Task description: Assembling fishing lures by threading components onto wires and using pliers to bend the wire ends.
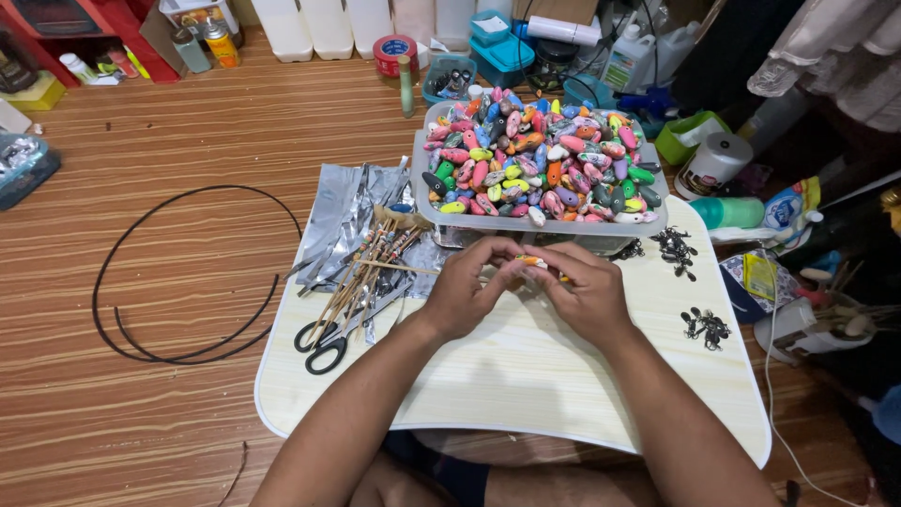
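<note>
My left hand (466,286) and my right hand (584,291) meet over the pale wooden lap board (526,385). Together they pinch a small orange and white oval float (530,262) between the fingertips. Just beyond the hands stands a clear plastic tray (540,223) heaped with several painted oval floats (540,155) in many colours. To the left of my left hand lies a bundle of thin wooden sticks (361,277) with beads on them.
Black-handled scissors (324,345) and silver foil sheets (347,216) lie at the board's left. Small piles of black metal swivels (704,326) sit at the right. A loop of black wire (188,272) rests on the wooden floor. Bottles, tape and boxes crowd the far edge.
</note>
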